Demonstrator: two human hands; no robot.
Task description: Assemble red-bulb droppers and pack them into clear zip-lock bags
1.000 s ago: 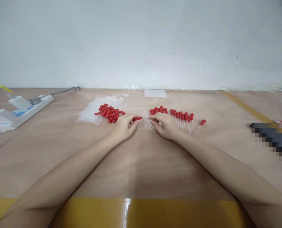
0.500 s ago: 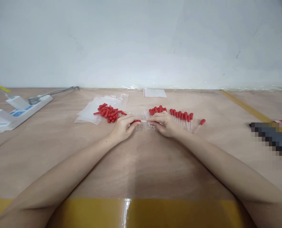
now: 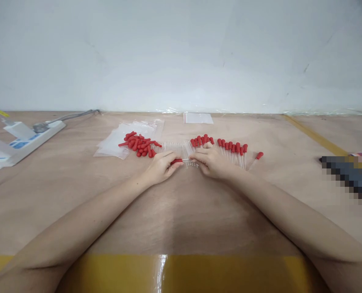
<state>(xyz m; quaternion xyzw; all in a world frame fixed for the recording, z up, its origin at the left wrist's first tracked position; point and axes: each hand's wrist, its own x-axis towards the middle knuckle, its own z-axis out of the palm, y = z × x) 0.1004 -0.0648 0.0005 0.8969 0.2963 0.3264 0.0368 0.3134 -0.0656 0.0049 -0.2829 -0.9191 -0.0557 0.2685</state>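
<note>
My left hand (image 3: 161,166) pinches a red rubber bulb (image 3: 176,161) at the middle of the table. My right hand (image 3: 210,161) pinches the clear glass tube (image 3: 187,161) that runs into that bulb. Both hands rest low over a loose pile of clear tubes (image 3: 176,148). A heap of red bulbs (image 3: 140,145) lies just left of my left hand. Behind and to the right of my right hand stands a row of finished droppers (image 3: 231,149) with red tops, and a single dropper (image 3: 256,158) lies apart at its right end.
Clear plastic bags (image 3: 120,138) lie under and left of the bulb heap, and a small zip bag (image 3: 198,118) sits by the wall. A white power strip (image 3: 25,138) with cable is far left. A blurred dark object (image 3: 350,175) is at the right edge. Yellow tape (image 3: 199,272) marks the near edge.
Both hands have come slightly nearer and lower to the table, and the red bulb and the tube are pushed closer together between them.
</note>
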